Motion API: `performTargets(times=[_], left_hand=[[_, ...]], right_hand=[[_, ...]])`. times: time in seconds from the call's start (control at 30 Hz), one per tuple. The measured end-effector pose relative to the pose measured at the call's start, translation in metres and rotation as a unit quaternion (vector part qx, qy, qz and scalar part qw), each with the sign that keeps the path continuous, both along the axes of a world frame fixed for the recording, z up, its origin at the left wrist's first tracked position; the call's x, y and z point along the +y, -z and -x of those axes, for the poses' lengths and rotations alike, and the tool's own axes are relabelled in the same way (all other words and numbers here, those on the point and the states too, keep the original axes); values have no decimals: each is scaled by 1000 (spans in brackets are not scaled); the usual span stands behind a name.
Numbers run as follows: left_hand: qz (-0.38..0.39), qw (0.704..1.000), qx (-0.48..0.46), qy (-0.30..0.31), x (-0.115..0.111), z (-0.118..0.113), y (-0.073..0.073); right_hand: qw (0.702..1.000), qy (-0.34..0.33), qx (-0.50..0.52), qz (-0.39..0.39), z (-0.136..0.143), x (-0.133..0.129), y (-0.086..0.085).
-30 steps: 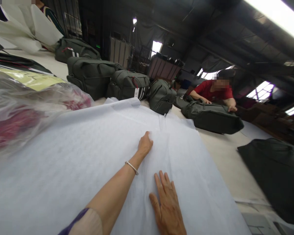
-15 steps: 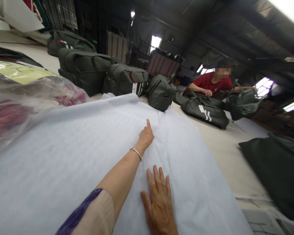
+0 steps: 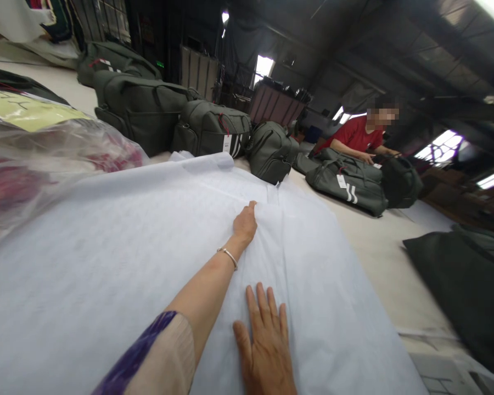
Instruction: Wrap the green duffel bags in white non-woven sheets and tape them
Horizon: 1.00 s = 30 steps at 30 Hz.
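A large white sheet point(image 3: 148, 263), thin and lightly creased, is spread over the table in front of me. My left hand point(image 3: 246, 224), with a silver bracelet at the wrist, reaches far forward on it. Its fingers are closed at a fold of the sheet, and small wrinkles run from there. Closer to me, my right hand point(image 3: 267, 343) lies palm down and flat on the sheet, fingers spread, beside a long crease.
Dark green duffel bags point(image 3: 214, 129) stand along the far side. A co-worker in a red shirt point(image 3: 354, 134) handles another bag point(image 3: 401, 181) at the right. Clear plastic wrapping point(image 3: 53, 159) with a yellow paper lies left; dark material point(image 3: 461, 285) lies right.
The forefinger of my left hand, stretched out before, has bent in at the fold. My right hand stays flat. The co-worker's bag has come down and closer to the one beside it.
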State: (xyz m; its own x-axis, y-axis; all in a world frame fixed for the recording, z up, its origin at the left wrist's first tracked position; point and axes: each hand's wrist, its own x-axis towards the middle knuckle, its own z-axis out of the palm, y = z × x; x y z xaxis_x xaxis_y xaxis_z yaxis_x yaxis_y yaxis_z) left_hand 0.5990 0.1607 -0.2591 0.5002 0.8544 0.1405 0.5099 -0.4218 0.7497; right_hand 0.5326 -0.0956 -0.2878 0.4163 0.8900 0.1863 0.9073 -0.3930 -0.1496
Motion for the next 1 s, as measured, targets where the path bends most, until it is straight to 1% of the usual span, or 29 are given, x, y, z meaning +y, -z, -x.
performTargets(times=[0.07,0.17,0.3,0.33,0.4,0.47,0.53,0.6,0.73,0.8,0.87,0.93,1.0], left_hand=[[-10,1000,11,-4,2,-3,1],[-27,999,12,-13,5,-4,0],[-65,998,-9,-24,0,8,-8],[-76,997,-11,-12,-4,13,-9],[-98,994,-7,36,-17,23,-9],[-115,988,7,99,-32,33,-4],[-128,980,24,150,-45,39,3],[-139,974,39,174,-53,42,9],[-159,970,64,173,-56,41,13],[-171,967,77,171,-54,41,12],[-180,964,90,175,-54,42,9],[-182,961,100,184,-55,44,6],[-178,959,102,196,-56,45,3]], right_hand=[[1000,-6,2,-4,0,3,-6],[1000,-1,11,0,1,8,-10],[999,19,27,2,3,12,-11],[999,19,28,-1,3,12,-11],[999,20,25,-5,4,13,-12],[1000,21,22,-8,4,13,-12],[999,21,22,-8,5,13,-11],[999,20,27,-7,4,13,-10],[998,13,59,-6,-1,15,-14],[996,9,91,-2,-2,15,-23],[992,6,127,13,-1,10,-38],[988,9,152,21,2,-4,-59],[988,10,152,-5,1,-30,-82]])
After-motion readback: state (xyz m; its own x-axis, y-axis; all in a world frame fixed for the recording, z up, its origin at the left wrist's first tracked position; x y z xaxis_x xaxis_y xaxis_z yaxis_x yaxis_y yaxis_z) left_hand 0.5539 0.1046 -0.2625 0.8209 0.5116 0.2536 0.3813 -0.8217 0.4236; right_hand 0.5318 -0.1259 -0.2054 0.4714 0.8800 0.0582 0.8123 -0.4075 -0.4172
